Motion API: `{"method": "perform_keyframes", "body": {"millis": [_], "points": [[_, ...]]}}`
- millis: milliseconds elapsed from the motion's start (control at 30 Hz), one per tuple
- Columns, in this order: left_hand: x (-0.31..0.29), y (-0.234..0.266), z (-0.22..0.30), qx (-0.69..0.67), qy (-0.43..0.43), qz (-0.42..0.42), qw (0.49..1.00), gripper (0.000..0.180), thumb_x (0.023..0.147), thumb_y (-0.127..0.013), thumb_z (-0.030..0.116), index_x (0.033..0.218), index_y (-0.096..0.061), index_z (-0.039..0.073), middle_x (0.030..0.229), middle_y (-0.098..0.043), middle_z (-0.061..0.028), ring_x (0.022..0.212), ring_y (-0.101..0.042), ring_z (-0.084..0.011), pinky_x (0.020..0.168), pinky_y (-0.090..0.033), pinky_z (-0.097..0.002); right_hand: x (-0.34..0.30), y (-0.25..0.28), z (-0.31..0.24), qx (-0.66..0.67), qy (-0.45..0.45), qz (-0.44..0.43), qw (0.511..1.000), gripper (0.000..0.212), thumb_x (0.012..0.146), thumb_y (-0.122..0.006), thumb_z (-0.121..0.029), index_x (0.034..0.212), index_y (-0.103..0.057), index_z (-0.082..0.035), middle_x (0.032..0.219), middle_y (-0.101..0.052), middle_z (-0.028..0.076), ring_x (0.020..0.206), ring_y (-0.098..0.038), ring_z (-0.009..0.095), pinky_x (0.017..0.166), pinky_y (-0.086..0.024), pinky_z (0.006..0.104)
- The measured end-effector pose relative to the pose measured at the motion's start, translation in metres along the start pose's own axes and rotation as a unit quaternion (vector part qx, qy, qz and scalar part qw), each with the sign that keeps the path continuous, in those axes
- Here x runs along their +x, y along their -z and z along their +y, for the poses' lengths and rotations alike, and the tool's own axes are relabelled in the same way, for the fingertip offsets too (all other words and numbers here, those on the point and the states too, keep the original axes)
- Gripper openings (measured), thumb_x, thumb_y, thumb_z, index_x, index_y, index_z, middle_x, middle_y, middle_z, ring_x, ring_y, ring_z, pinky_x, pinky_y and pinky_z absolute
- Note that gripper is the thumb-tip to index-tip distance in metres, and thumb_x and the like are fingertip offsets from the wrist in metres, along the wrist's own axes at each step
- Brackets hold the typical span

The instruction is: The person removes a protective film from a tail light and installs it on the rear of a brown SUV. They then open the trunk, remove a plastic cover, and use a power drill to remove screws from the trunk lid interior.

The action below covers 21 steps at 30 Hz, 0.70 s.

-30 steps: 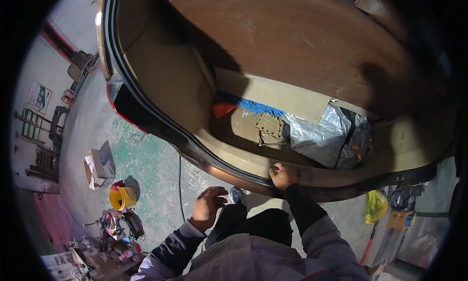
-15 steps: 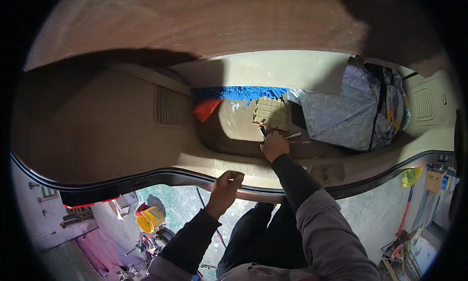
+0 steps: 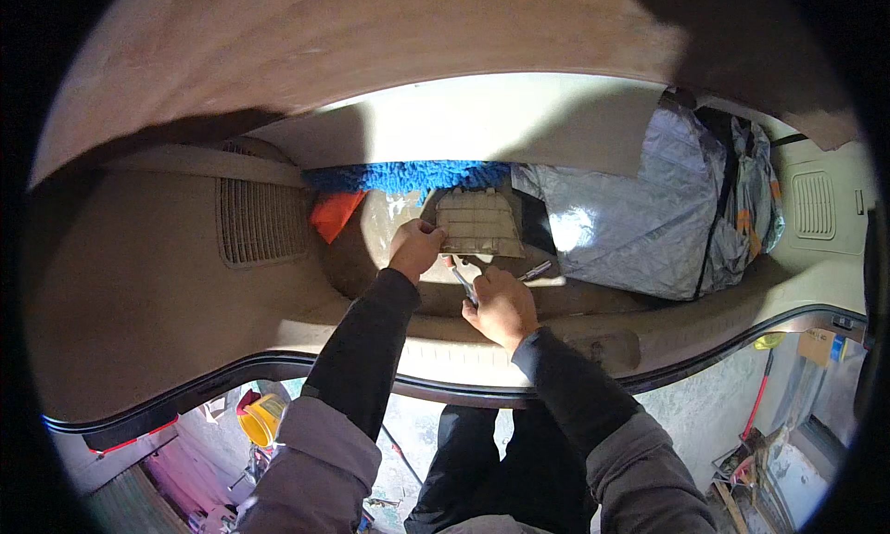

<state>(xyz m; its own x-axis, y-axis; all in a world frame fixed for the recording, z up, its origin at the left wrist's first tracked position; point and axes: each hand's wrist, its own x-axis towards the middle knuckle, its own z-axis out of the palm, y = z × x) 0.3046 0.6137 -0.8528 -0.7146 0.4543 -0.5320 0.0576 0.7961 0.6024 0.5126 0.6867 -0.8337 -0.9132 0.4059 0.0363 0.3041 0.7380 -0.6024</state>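
A beige, grid-ribbed plastic cover (image 3: pixel 478 221) rests in the middle of the car's boot. My left hand (image 3: pixel 417 249) is closed at its left edge, thumb and fingers pinching it. Just in front of the cover, my right hand (image 3: pixel 502 307) is curled around a slim grey tool (image 3: pixel 461 279) with a reddish end, pointing up towards the cover's lower edge; its exact kind is not clear. Beyond the knuckles shows a short silver metal rod (image 3: pixel 536 271); whether it lies loose or belongs to the tool, I cannot tell.
Behind the cover lies a blue shaggy cloth (image 3: pixel 408 175), with an orange-red piece (image 3: pixel 336 215) to its left. A large silver sheet bundle (image 3: pixel 640 209) fills the right side. The boot sill (image 3: pixel 445 349) runs across in front. A yellow bucket (image 3: pixel 261 419) stands on the floor outside.
My left hand has moved up from the sill and taken hold of the cover's edge. My right hand has shifted slightly, and the tool in it shows more plainly. The view has moved.
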Motion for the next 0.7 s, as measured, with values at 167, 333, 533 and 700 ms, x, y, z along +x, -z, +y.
{"method": "perform_keyframes", "body": {"millis": [167, 333, 533, 700], "points": [[-0.002, 0.013, 0.013, 0.040, -0.046, 0.016, 0.998, 0.035, 0.087, -0.075, 0.032, 0.099, -0.075, 0.000, 0.091, -0.077, -0.0147, 0.083, -0.073, -0.0256, 0.077, -0.056, -0.0388, -0.001, 0.003, -0.004, 0.025, -0.018, -0.036, 0.999, 0.022, 0.082, -0.074, -0.022, 0.085, -0.068, 0.000, 0.087, -0.065, 0.018, 0.080, -0.066, 0.036, 0.072, -0.054, 0.0489], [-0.019, 0.051, 0.013, -0.078, -0.052, 0.042, 0.995, 0.035, 0.095, -0.071, 0.033, 0.095, -0.073, -0.002, 0.082, -0.071, -0.0079, 0.074, -0.066, -0.0198, 0.070, -0.053, -0.0358, -0.007, 0.014, -0.012, 0.044, -0.006, -0.001, 0.999, 0.023, 0.080, -0.078, -0.022, 0.079, -0.064, -0.002, 0.085, -0.061, 0.015, 0.078, -0.064, 0.034, 0.069, -0.053, 0.0460], [-0.037, 0.090, -0.049, -0.399, 0.043, 0.039, 0.915, 0.017, 0.106, -0.063, 0.023, 0.101, -0.066, 0.006, 0.081, -0.060, 0.0020, 0.067, -0.058, -0.0103, 0.058, -0.046, -0.0276, -0.026, 0.053, -0.007, 0.083, -0.003, -0.039, 0.996, 0.018, 0.079, -0.076, -0.018, 0.080, -0.063, -0.005, 0.084, -0.059, 0.014, 0.077, -0.063, 0.033, 0.066, -0.052, 0.0470], [-0.022, 0.063, -0.082, -0.251, 0.107, 0.130, 0.953, 0.034, 0.100, -0.069, 0.034, 0.102, -0.065, 0.000, 0.073, -0.059, -0.0040, 0.060, -0.058, -0.0135, 0.056, -0.047, -0.0322, -0.044, 0.084, 0.004, 0.130, -0.007, -0.037, 0.991, 0.024, 0.076, -0.077, -0.007, 0.098, -0.068, -0.005, 0.098, -0.060, 0.015, 0.085, -0.066, 0.032, 0.071, -0.056, 0.0438]]}}
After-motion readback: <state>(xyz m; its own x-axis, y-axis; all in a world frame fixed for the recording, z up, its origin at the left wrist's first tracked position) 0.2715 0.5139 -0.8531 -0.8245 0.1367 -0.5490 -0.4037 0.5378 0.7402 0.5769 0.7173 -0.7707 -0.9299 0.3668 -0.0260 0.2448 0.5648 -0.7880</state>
